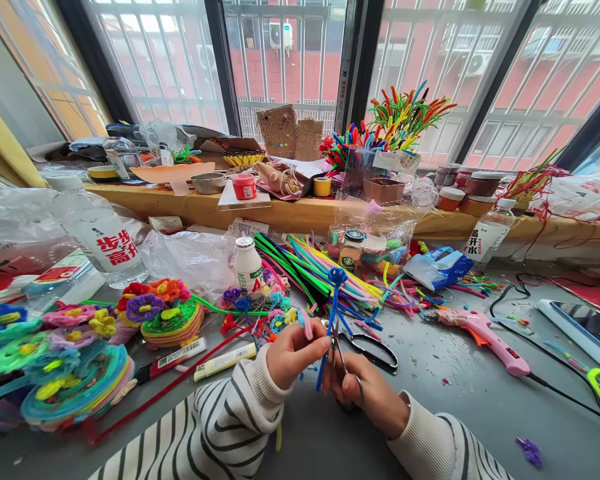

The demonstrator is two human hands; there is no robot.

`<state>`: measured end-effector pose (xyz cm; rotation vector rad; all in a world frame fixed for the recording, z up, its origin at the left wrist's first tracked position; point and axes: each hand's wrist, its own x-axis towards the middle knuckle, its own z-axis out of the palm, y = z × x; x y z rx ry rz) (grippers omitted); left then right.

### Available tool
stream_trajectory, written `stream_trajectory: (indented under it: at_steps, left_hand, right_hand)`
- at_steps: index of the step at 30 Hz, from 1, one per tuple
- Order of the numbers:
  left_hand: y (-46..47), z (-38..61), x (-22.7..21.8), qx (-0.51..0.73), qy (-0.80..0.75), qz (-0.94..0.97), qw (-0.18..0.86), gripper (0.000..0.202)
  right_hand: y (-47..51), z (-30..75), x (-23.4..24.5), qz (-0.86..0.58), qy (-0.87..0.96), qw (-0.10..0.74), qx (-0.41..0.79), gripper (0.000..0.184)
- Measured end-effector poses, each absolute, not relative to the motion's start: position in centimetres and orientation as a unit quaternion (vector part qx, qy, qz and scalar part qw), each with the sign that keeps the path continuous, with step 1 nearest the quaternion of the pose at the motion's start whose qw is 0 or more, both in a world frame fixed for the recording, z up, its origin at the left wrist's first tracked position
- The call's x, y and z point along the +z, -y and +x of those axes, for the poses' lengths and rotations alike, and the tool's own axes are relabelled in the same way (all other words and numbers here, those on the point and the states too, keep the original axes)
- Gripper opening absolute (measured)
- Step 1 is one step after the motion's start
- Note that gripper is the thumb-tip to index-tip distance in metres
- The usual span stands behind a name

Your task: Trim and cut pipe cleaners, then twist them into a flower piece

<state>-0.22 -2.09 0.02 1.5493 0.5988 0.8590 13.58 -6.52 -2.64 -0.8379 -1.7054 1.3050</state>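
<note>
My left hand (291, 352) pinches a blue pipe cleaner (335, 301) whose top is wound into a small round knob. A short pink piece (308, 327) of pipe cleaner sticks up by its fingers. My right hand (373, 390) has its fingers in the handles of a pair of scissors (337, 348). The scissor blades point upward and lie against the blue stem; whether they are closed on it I cannot tell. Just beyond the right hand lies a second pair of scissors (386, 348) with black handles.
Pipe-cleaner flowers (145, 307) and coiled discs (80, 393) fill the left side. Beyond my hands lies a heap of loose pipe cleaners (300, 267). A pink glue gun (490, 340) with a cord is at right. Bottles, including a white one (249, 265), stand toward the sill.
</note>
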Motion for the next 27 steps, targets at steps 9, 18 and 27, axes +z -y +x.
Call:
stream_trajectory:
  at_steps: [9,18,27]
  left_hand:
    - [2.26,-0.11,-0.22,0.335,-0.256,0.667,0.614,0.031]
    - [2.11,-0.32,-0.22,0.368,-0.257,0.663,0.599,0.031]
    - [2.18,-0.4,-0.57,0.33,-0.255,0.707,0.571,0.027]
  right_hand:
    - [6.35,13.68,-2.7,-0.326,0.683,0.403,0.515,0.059]
    - [6.48,13.54,-2.44,-0.316,0.686,0.394,0.525,0.054]
    - [6.26,13.61,-3.33,-0.333,0.653,0.425,0.531,0.053]
